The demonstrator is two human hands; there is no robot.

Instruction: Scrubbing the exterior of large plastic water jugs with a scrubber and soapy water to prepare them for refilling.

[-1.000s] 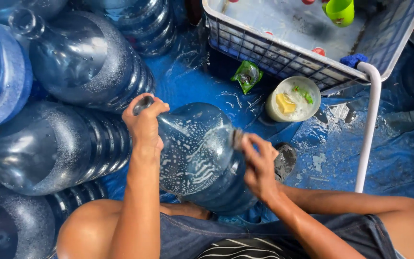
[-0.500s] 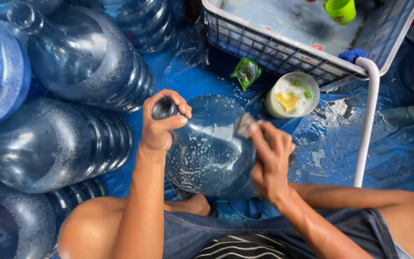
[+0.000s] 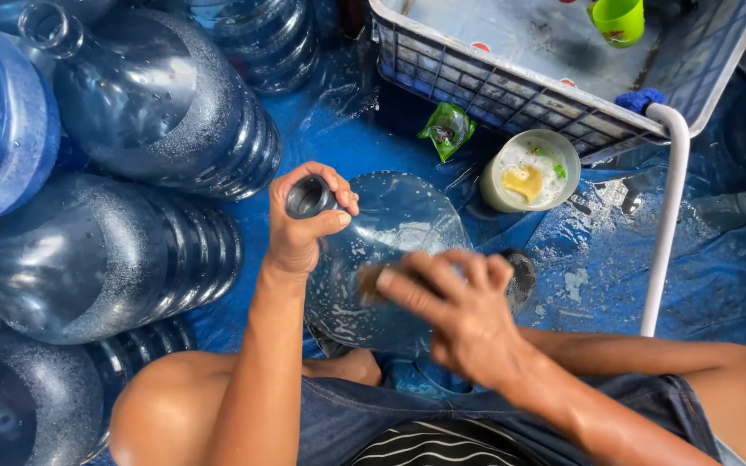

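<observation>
- Left hand (image 3: 300, 229): fingers (image 3: 338, 218) clenched round the open neck of the large water jug (image 3: 399, 233), thumb and forefinger ringing the mouth.
- Right hand (image 3: 459, 315): blurred; fingers (image 3: 477, 267) curled over a small brownish scrub pad (image 3: 371, 280) and pressing it on the jug's shoulder. Grip on the pad looks closed, but detail is soft.
- The jug lies tilted between the 2 hands, above the lap and knees, neck toward the left fingers, body running under the right fingers. Its base is hidden.
- Handling, judged: wall wet and streaked with suds, so slippery; thin clear-blue plastic, stiff at the neck, probably giving a little on the body. It looks empty, hence light but bulky. Surest hold is the neck ring, where the left fingers sit; a flat palm on the soapy body would likely slide.
- Count, jugs: 1 in hand; at least 5 more (image 3: 157, 112) lie stacked beyond the left fingers, some cut by the frame edge, so the total is uncertain.
- Count, others: 1 white bowl (image 3: 494, 185) with foam and a yellow lump, just beyond the right fingers; 1 green sachet (image 3: 448, 129) beside it; 1 white crate (image 3: 494, 86) farther out, holding 1 green cup (image 3: 619, 19); 1 white pipe (image 3: 671, 207) to the right of the right fingers.
- All rests on a wet blue tarp (image 3: 597, 276).
</observation>
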